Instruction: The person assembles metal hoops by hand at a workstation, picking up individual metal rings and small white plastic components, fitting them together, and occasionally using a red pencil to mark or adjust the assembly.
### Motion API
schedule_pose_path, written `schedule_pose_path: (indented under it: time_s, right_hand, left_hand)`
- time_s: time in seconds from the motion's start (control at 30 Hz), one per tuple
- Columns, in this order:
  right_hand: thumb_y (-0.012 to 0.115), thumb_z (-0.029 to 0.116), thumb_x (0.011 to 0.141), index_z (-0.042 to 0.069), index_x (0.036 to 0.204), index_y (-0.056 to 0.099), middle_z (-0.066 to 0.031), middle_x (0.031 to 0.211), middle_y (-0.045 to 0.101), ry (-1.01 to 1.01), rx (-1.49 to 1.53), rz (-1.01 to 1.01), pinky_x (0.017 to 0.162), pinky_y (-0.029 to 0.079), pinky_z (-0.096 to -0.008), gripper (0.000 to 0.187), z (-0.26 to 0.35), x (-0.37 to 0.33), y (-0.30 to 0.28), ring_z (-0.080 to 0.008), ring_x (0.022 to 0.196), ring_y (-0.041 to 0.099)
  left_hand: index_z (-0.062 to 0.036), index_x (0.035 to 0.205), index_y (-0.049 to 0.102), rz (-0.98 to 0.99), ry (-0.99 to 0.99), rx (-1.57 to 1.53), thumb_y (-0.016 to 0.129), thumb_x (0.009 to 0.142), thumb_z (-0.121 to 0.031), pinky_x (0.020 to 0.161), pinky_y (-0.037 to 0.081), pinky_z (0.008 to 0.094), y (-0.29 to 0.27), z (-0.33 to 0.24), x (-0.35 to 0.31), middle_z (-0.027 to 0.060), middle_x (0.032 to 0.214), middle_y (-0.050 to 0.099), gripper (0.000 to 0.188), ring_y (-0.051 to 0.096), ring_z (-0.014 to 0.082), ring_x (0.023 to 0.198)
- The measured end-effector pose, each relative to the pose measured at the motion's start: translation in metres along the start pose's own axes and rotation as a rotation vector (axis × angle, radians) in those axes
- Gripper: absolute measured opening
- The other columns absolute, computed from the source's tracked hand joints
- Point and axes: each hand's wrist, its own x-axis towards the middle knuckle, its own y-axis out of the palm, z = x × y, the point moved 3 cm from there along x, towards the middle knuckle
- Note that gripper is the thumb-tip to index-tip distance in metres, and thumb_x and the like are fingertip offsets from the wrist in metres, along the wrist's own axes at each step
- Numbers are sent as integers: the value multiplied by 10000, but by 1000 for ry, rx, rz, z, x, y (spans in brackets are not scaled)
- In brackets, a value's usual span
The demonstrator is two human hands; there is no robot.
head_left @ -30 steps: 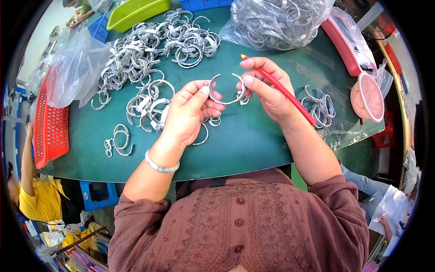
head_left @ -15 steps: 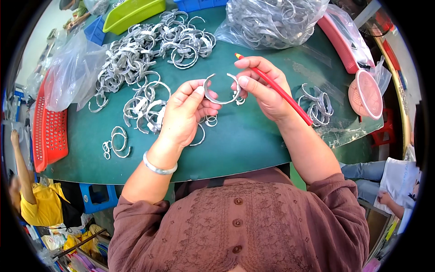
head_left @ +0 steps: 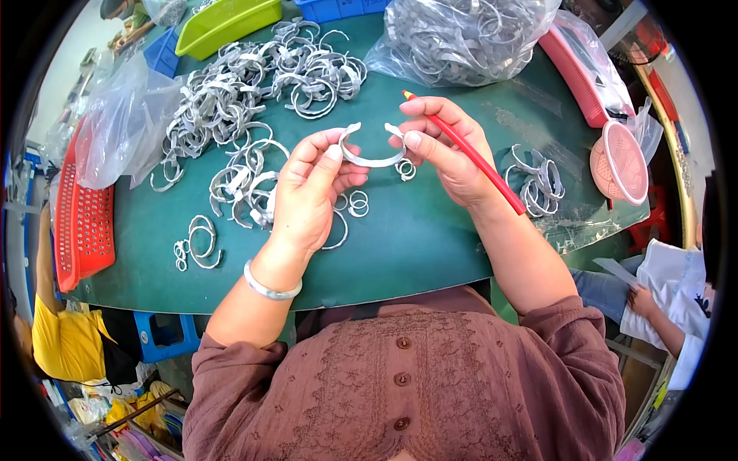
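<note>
An open silver-grey cuff bangle (head_left: 374, 162) is held up over the green table between my hands, its gap facing away from me. My left hand (head_left: 306, 188) pinches its left side between thumb and fingers. On the right side, my right hand (head_left: 453, 157) has thumb and fingertips closed at the bangle's edge. A red pencil (head_left: 492, 176) also lies across that hand, between thumb and index finger, its tip pointing far left. Small rings (head_left: 406, 170) show just below the right fingertips. More small rings (head_left: 358, 203) and a bangle lie beside my left hand, partly hidden by it.
Piles of grey bangles (head_left: 219, 96) cover the table's far left, and a smaller cluster (head_left: 538, 180) lies right. A clear bag of bangles (head_left: 465, 38) stands at the back. Red basket (head_left: 84, 223), green tray (head_left: 227, 27) and pink strainer (head_left: 621, 161) sit around. People are at both sides.
The bangle has tilted in my hands, so its broad outer face now shows more. My hands have barely moved. The person at the right has shifted and now holds a flat strip.
</note>
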Motion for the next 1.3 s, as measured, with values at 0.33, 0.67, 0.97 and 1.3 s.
schedule_pose_path:
  time_s: [0.33,0.67,0.97,1.3]
  right_hand:
    - [602,64,789,34,1055,502,-80,820,612,32,27,-19,612,426,-205,285,-1,0,0,-90,714,555]
    - [597,27,779,26,1120,469,-105,937,598,0,20,23,659,452,-230,364,-4,1,-4,-123,825,565]
    - [616,11,766,23,1134,443,-113,971,580,-28,56,24,729,453,-224,407,-4,1,-2,-114,819,554]
    - [608,-16,761,23,1141,429,-127,1014,561,-69,99,43,811,456,-265,422,-4,3,-3,-155,903,553]
  left_hand:
    - [-33,1128,479,9,16,-26,410,911,-131,751,481,289,0,-1,0,96,986,550,248,572,175,845]
    - [-14,1092,485,16,71,-51,460,895,-143,851,462,325,1,-2,0,127,1084,534,237,561,213,952]
    - [0,1138,434,19,99,-60,517,853,-68,890,442,334,2,-3,1,132,1117,505,305,538,217,1002]
    - [-50,1259,299,42,150,-62,552,806,-2,938,388,354,4,-6,1,144,1182,443,521,491,219,1054]
